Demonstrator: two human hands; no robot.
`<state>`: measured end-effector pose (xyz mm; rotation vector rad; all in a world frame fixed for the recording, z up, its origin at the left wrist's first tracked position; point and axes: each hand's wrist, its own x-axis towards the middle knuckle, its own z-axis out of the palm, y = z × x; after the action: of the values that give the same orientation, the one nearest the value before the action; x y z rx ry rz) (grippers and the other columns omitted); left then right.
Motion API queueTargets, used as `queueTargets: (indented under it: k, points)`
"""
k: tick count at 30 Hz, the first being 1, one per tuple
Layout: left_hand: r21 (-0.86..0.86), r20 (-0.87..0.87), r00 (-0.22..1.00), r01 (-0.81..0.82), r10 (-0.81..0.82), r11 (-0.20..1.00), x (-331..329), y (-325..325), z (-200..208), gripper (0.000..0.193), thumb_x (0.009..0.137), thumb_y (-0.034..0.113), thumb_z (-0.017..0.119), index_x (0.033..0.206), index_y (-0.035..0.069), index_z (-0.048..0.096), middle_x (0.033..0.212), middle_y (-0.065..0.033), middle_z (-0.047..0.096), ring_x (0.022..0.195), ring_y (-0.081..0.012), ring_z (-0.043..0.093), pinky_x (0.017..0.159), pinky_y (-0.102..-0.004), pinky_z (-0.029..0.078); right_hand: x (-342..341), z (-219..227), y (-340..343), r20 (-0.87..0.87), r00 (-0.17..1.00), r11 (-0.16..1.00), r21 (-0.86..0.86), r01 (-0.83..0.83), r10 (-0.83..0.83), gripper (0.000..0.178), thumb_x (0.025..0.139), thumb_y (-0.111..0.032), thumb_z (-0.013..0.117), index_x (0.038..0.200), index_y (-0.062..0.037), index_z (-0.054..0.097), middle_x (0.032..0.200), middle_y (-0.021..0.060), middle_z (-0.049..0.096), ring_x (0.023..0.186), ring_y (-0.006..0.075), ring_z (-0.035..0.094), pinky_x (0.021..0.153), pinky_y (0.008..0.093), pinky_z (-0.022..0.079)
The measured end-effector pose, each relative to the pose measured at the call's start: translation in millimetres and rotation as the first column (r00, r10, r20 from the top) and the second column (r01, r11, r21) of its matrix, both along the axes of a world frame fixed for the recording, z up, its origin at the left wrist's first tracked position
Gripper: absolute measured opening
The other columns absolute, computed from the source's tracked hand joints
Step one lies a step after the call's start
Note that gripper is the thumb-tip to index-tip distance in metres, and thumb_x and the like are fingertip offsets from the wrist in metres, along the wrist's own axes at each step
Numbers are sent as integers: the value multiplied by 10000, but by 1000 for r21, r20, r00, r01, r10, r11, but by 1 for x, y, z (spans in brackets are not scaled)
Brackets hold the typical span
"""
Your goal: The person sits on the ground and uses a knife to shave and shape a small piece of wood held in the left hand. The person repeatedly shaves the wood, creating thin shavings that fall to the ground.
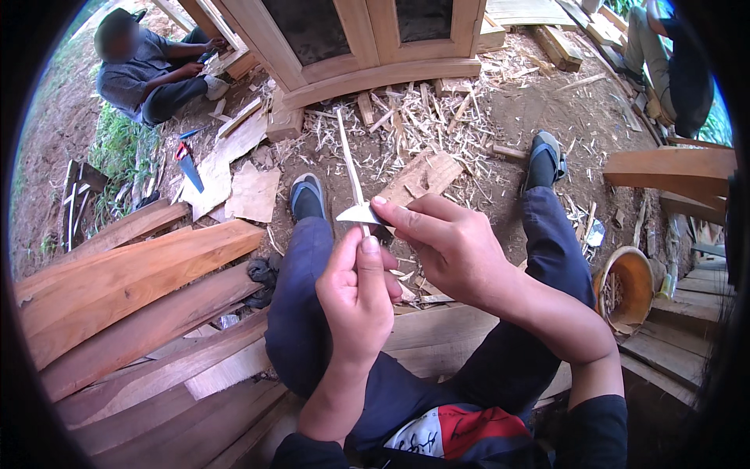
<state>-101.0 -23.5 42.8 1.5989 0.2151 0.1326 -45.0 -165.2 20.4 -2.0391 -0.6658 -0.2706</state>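
My left hand [358,285] pinches the lower end of a thin pale wooden stick [349,160] between thumb and fingers. The stick points up and away from me. My right hand [441,238] grips a small knife, its handle mostly hidden by the fingers. The knife's short curved blade [358,213] lies across the stick just above my left fingertips. Both hands are close together over my lap, between my knees.
Wood shavings [398,117] litter the dirt around a wooden panelled frame [383,74]. Planks [141,273] are stacked at my left. A red-handled saw [187,168] lies beyond them. An orange bucket [627,289] lies tipped at right. One person [156,74] sits far left; another [687,74] is far right.
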Motion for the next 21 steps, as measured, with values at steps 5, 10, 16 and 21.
queueTargets:
  k: [5, 10, 16, 21]
  points:
    - [25, -84, 985, 155, -153, 988, -21, -18, -1, 321, 1041, 191, 485, 1220, -61, 573, 739, -43, 613, 513, -50, 547, 479, -181, 449, 42, -1, -21, -80, 972, 961, 155, 231, -221, 448, 868, 14, 605, 1308, -74, 611, 762, 180, 620, 701, 331, 639, 660, 399, 511]
    - [-87, -125, 991, 30, -41, 996, -3, 4, -2, 352, 1049, 240, 471, 1197, -64, 568, 754, -59, 602, 519, -71, 568, 463, -200, 460, 27, 4, -19, -21, 995, 986, 137, 98, -96, 391, 889, 7, 606, 1270, -73, 642, 774, 180, 615, 705, 318, 645, 649, 380, 506]
    - [-182, -116, 992, 25, -47, 983, 1, 12, -1, 265, 1057, 187, 441, 1073, -42, 571, 752, -67, 615, 530, -83, 593, 480, -207, 495, -5, 5, -2, -106, 981, 987, 42, -156, 160, 472, 795, -17, 655, 1250, -141, 673, 748, 108, 605, 634, 303, 642, 563, 396, 524]
    - [-168, -83, 991, 91, -106, 982, -2, 15, -4, 272, 1059, 188, 428, 1024, -35, 579, 739, -63, 607, 525, -97, 597, 472, -219, 506, -2, 4, -2, -43, 991, 990, 62, -123, 126, 469, 796, -30, 664, 1248, -157, 676, 744, 102, 602, 630, 296, 642, 558, 393, 523]
